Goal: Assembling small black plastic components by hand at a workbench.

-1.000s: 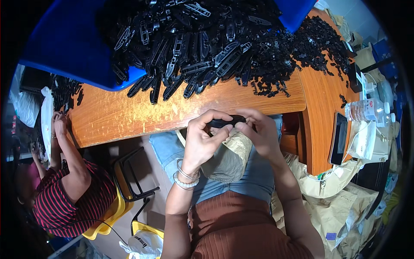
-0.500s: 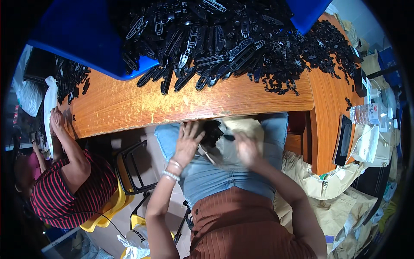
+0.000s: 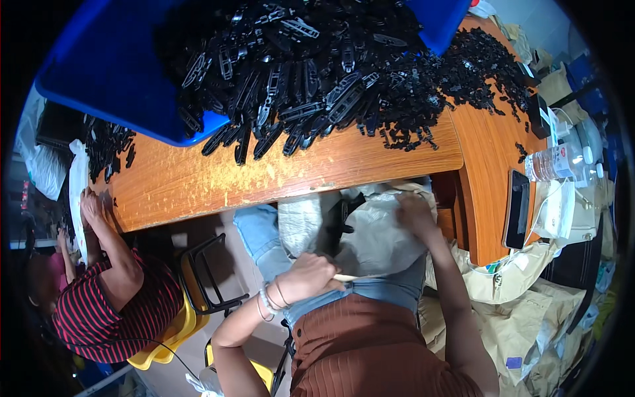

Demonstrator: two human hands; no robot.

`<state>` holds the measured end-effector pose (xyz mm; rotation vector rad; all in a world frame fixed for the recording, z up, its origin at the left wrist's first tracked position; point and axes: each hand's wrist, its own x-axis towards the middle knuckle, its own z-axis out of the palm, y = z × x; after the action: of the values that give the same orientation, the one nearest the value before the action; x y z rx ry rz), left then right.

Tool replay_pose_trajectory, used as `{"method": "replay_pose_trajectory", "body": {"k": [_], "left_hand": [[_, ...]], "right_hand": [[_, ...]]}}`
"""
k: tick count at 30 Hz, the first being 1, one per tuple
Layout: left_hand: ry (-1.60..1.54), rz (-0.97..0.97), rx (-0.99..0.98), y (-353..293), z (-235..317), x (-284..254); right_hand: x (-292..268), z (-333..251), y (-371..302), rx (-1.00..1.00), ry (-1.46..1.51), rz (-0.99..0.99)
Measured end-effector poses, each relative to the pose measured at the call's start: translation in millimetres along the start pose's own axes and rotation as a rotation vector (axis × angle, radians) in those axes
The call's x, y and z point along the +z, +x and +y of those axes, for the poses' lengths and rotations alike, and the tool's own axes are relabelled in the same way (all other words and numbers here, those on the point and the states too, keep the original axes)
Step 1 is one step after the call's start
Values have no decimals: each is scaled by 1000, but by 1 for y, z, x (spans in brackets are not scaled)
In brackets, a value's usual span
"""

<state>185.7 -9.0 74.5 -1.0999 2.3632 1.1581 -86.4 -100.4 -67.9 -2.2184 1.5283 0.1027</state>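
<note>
Two bare hands are now working at opposite sides of a bag (image 3: pixel 383 241) on the lap, whereas a second ago they were meeting above it around a dark elongated piece, and half a second ago they were hovering over it, spread apart. The left hand (image 3: pixel 311 275) is sitting lower and nearer the body than before, its fingers curling together and clamping on the bag's near rim; the right hand (image 3: pixel 415 215) is lying farther out, against the bag's far right side, and is blurring so much that I cannot tell whether its fingers are closing on the material. The bag's mouth is gaping wider, its greyish lining showing more broadly than before. The bag itself is lying between the hands, running from the left hand's grip toward the table edge, with black pieces (image 3: pixel 340 215) showing inside, well apart from the left fingers. Its lining is looking smooth and slightly sheened, its rim pale and creased. Beneath it, faded blue denim (image 3: pixel 254 231) is stretching across the legs. Above, the wood-grain table (image 3: pixel 390 165) is showing pale, scuffed patches, and a heap of glossy black parts (image 3: pixel 284 86), many long and tapered with slotted frames, is spilling from a smooth blue tray (image 3: pixel 119 73).
</note>
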Motion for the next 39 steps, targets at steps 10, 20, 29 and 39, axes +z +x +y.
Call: {"method": "replay_pose_trajectory", "body": {"k": [10,20,29,39], "left_hand": [[-313,936,190,49,-11,-68],[317,1562,-236,110,-32,-142],[230,1455,-153,90,-39,-133],[-652,1481,-36,80,-37,-40]], "right_hand": [[-103,-62,-21,-41,644,587],[-126,-50,28,-310,188,797],[-125,-57,33,-384,150,688],[-103,-84,11,-169,1533,357]]}}
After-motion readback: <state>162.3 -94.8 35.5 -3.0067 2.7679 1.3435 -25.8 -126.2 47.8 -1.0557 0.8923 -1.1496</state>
